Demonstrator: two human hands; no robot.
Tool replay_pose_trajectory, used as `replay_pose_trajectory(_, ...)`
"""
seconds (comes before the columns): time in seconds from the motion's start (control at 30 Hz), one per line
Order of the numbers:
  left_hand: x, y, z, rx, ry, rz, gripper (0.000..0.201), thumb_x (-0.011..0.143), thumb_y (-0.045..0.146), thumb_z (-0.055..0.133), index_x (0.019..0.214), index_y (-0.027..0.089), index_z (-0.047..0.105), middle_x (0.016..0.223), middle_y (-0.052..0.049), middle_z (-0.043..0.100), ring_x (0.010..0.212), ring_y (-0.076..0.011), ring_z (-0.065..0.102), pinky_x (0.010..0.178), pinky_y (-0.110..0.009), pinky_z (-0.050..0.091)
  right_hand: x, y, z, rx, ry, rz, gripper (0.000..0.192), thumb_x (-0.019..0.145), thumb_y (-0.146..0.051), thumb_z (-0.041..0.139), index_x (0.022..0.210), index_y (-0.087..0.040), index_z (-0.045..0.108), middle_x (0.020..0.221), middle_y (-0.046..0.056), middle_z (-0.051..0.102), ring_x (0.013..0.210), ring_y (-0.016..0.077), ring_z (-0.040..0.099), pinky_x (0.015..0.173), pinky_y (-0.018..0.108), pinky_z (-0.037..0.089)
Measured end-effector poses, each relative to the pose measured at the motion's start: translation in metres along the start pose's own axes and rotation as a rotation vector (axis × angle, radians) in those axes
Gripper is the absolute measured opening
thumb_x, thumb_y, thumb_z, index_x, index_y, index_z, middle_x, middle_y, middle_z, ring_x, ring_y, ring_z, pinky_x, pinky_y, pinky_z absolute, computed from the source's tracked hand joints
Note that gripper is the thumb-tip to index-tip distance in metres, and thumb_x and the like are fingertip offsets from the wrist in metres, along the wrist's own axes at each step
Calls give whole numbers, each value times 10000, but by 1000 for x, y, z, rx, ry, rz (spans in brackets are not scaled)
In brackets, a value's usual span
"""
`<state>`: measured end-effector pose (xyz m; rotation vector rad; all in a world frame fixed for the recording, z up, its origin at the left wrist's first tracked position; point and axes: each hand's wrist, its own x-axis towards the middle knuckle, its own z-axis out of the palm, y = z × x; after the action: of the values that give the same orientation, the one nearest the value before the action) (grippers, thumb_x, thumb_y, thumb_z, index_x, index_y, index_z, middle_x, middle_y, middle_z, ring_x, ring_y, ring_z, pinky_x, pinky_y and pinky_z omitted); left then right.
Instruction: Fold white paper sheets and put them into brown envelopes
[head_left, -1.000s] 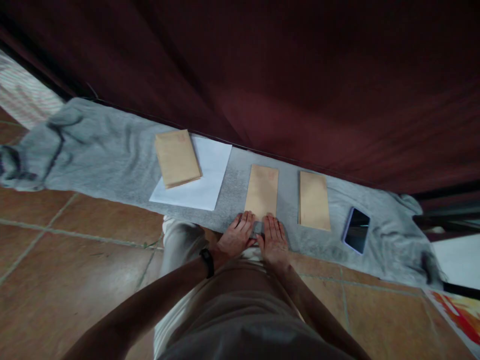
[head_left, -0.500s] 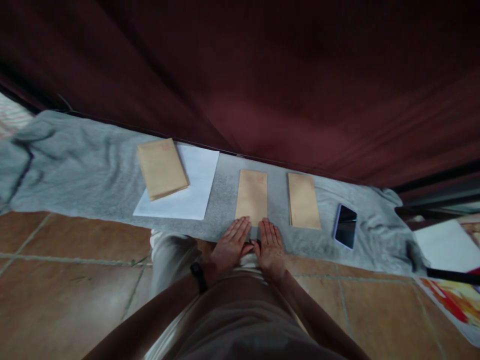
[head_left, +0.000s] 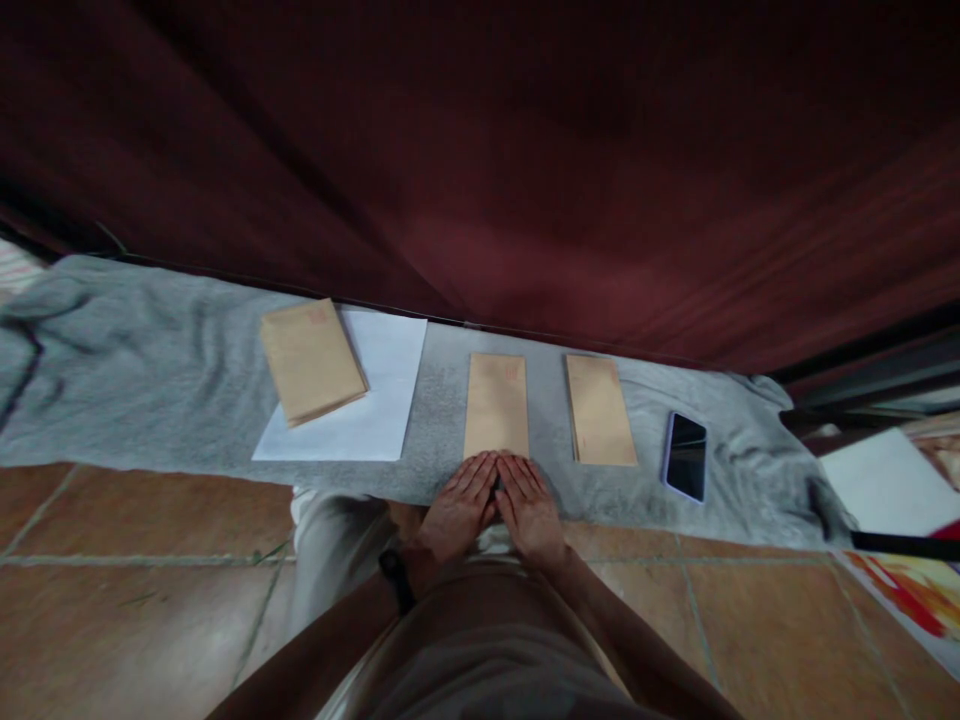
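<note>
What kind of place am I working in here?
Probably a home floor: brown tiles, a grey cloth spread below a dark red curtain, with envelopes and a phone laid out.

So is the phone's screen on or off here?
Off: the phone lies face up on the grey cloth, its screen dark, showing only a faint reflection.

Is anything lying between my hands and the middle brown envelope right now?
Nothing visible does. The left hand and right hand lie flat, fingertips at the near edge of the middle envelope on the grey cloth.
</note>
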<state>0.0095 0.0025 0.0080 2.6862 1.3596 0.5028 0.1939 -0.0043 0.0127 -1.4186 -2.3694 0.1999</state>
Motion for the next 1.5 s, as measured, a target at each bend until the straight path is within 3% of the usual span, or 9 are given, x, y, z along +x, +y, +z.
replay_pose_trajectory(0.47,-7,-11,0,96,68,20,501,1065,355,447,1450,50,548,1496,-196,585,1430,-278,528,1183,-433,446,1,9,-4,43,-18,-10,495,1079,-258,385,1547,-130,481,1559,126,538,1483,222,461,1255,472,373)
replay_pose_trajectory(0.63,-1,1,4,141,27,-41,558,1064,441,439,1426,39,580,1496,-201,584,1433,-313,517,1188,-449,422,27,25,-12,127,-122,-77,474,1104,-291,358,1531,-142,501,1583,115,513,1499,207,438,1260,465,371)
replay_pose_trajectory(0.83,5,9,-1,161,-37,-54,659,1026,541,491,1509,93,514,1611,-179,456,1494,-336,428,1197,-465,387,63,52,-8,79,-157,-150,477,1095,-285,378,1553,-196,474,1656,89,406,1539,207,368,1276,478,336)
replay_pose_trajectory(1.03,4,9,3,194,-23,-67,719,1013,562,508,1569,113,427,1652,-198,379,1516,-347,392,1193,-477,377,114,77,10,-49,-107,-54,479,1092,-291,376,1544,-188,495,1673,91,368,1549,230,350,1286,461,290)
replay_pose_trajectory(1.23,5,14,9,173,-7,-58,826,994,622,506,1562,36,380,1636,-275,364,1529,-375,361,1218,-510,342,161,92,20,-138,-94,37,529,1100,-368,360,1584,-166,430,1683,111,337,1553,248,343,1291,461,251)
replay_pose_trajectory(1.5,3,15,11,225,-21,-47,875,989,627,514,1594,29,309,1654,-300,301,1546,-391,319,1242,-525,300,180,95,26,-189,-78,28,596,1103,-433,322,1603,-113,380,1684,162,314,1563,293,314,1293,510,205)
